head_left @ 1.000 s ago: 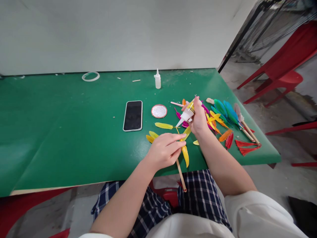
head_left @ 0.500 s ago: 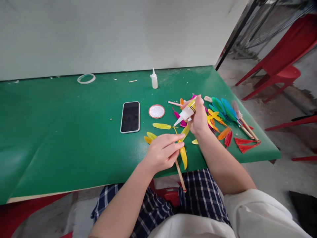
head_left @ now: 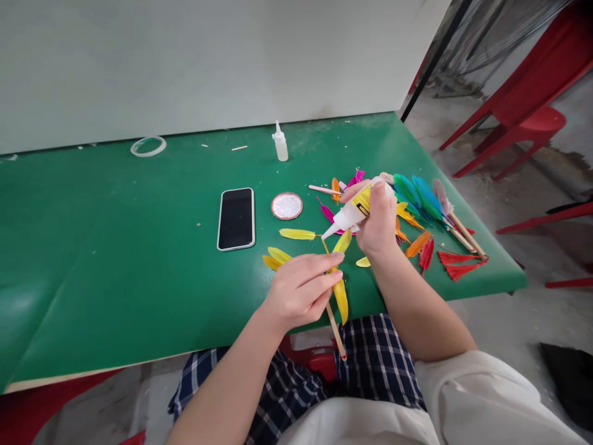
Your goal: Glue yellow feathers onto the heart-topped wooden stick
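My left hand (head_left: 303, 285) is closed on a thin wooden stick (head_left: 335, 330) with yellow feathers (head_left: 341, 301) at its upper part. The stick slants down past the table's front edge. In my right hand (head_left: 377, 225) is a white glue bottle (head_left: 353, 211) with a yellow label, tipped nozzle-down to the left. Its tip is at the upper end of the stick; whether they touch I cannot tell. Just beyond the stick a loose yellow feather (head_left: 297, 234) lies on the table, and more yellow feathers (head_left: 278, 256) are partly hidden by my left hand.
A phone (head_left: 236, 219), a round white disc (head_left: 286, 206) and a small upright bottle (head_left: 280, 143) are on the green table (head_left: 115, 266). A tape ring (head_left: 148, 147) lies far left. Coloured feathers (head_left: 419, 196) and red tassels (head_left: 461, 264) spread at the right.
The glue bottle's nozzle has come down to the stick's upper end. My left hand keeps its hold. The whole view has shifted slightly.
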Motion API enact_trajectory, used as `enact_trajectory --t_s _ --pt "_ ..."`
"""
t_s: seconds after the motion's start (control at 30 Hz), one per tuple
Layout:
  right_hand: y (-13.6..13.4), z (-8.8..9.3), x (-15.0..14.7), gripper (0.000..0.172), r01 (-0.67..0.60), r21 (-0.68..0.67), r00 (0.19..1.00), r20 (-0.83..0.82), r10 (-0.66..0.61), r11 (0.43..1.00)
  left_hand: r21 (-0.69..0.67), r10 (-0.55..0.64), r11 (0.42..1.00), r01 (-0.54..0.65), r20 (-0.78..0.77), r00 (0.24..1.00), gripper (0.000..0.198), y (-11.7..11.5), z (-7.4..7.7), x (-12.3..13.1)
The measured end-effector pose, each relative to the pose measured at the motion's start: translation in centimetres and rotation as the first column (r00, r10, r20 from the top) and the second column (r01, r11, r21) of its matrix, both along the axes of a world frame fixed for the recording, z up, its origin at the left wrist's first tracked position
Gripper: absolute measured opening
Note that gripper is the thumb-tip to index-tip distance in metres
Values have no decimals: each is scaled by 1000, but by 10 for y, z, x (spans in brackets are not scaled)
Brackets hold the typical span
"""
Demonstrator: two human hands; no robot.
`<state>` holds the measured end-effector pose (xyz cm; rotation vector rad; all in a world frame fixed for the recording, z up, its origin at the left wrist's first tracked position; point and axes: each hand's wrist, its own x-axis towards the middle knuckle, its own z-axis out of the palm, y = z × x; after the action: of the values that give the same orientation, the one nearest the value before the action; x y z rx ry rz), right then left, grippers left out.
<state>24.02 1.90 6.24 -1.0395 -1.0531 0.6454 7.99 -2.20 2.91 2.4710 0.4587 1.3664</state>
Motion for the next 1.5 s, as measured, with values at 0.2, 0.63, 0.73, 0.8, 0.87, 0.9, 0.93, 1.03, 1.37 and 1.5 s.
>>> enact_trajectory --t_s 0.2,0.63,0.73,0.8,0.87,0.9,0.93,1.03,1.37,1.5 --pt "-1 2 -4 53 55 -75 998 18 -53 996 -1 19 1000 -19 0 1000 29 0 0 0" --pt "-1 4 -5 51 43 -58 999 17 -42 997 0 26 1000 -26 -10 1000 28 0 0 -1" --pt "-1 3 -5 50 35 -36 999 7 -35 999 1 25 1000 -25 -12 1000 27 0 0 -1" --pt "-1 2 -4 50 19 -38 1000 9 -19 999 -3 28 1000 -28 -18 999 26 0 0 -1" --pt "-1 1 -2 50 -13 -41 1000 18 14 999 -4 29 1000 -29 -20 999 26 0 0 -1" --pt "-1 1 -2 50 -31 -34 999 18 32 999 -2 30 1000 -30 -18 999 26 0 0 -1" --pt "0 0 -1 50 -46 -28 999 20 46 999 -1 29 1000 -29 -18 999 26 0 0 -1" --pt "-1 0 1 50 -53 -23 998 31 54 998 -5 30 1000 -30 -20 999 27 0 0 -1" --pt "-2 0 4 55 -96 -155 995 0 97 983 -25 24 999 -25 -17 1000 27 0 -1 -1" --pt "-2 -3 3 55 -51 -154 999 10 54 987 -28 30 999 -30 -22 999 25 0 -1 -1"
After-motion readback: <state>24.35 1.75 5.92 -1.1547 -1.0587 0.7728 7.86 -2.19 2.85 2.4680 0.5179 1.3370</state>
